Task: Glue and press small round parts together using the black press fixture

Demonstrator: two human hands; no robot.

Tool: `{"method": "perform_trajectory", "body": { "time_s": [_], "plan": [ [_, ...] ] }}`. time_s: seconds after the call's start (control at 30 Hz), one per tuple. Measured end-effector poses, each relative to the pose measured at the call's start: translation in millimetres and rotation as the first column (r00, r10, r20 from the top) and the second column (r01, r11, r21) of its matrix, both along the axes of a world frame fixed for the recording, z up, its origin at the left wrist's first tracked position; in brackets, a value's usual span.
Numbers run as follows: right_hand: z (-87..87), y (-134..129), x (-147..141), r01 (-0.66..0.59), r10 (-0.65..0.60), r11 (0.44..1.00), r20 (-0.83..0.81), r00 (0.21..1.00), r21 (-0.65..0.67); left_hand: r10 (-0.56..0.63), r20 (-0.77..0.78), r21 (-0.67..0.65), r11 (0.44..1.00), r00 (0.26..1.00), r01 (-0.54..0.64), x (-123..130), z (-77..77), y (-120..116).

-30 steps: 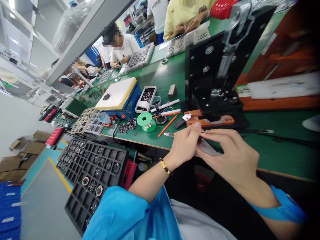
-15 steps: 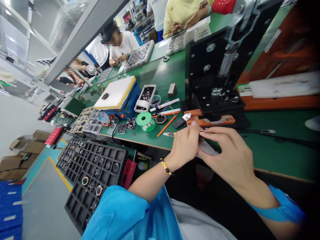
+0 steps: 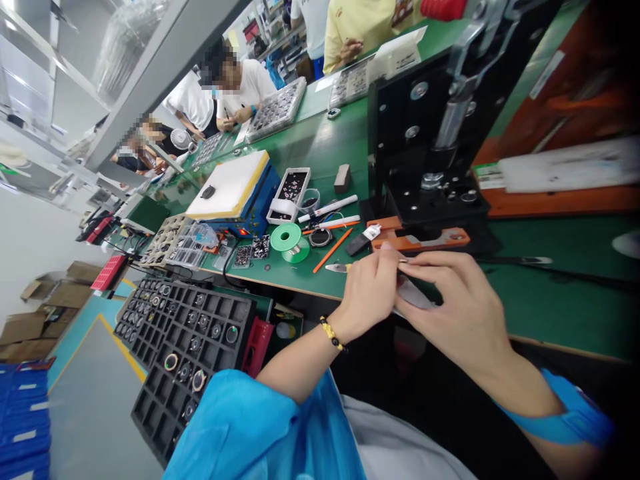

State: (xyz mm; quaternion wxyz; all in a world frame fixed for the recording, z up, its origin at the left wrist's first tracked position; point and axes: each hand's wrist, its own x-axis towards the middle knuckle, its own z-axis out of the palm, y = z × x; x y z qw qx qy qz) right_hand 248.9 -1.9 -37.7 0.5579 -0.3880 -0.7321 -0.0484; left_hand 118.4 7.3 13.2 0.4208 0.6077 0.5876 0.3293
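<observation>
My left hand [image 3: 370, 288] is closed, thumb and fingers pressed together at the bench's front edge. My right hand [image 3: 457, 310] meets it, fingertips pinched against a small part that the fingers mostly hide. Below the fingertips, between both hands, shows a pale grey, flat piece [image 3: 415, 295]; its kind cannot be made out. A pointed blade-like tip [image 3: 337, 268] sticks out left of my left hand; whether it is held or lies on the bench is unclear. Just beyond my hands are an orange fixture [image 3: 430, 240] and a black stick with a white label [image 3: 364, 241].
A black lever press [image 3: 425, 147] stands behind my hands. Leftward lie an orange stick [image 3: 333, 251], a green spool [image 3: 289, 241], a parts box [image 3: 291, 193] and a blue device [image 3: 260, 200]. A black compartment tray [image 3: 170, 400] holds round watch-like parts. Co-workers [image 3: 250, 83] sit across.
Both hands stay almost where they were, still together, with slight finger movement at most. The view has shifted slightly. Across the bench, the person in yellow has moved an arm.
</observation>
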Motion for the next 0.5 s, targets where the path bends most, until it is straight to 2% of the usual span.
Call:
{"method": "perform_trajectory", "body": {
  "time_s": [0.1,0.5],
  "plan": [
    [0.2,0.1,-0.5,-0.008,0.008,1.000,-0.009,1.000,-0.001,-0.023,0.011,0.079,0.997,1.000,0.022,-0.5,-3.1,0.2],
    [-1.1,-1.0,-0.4,-0.017,0.016,1.000,-0.032,0.999,-0.021,-0.026,-0.028,0.079,0.996,0.999,0.028,0.3,-2.0,-0.8]
  ]
}}
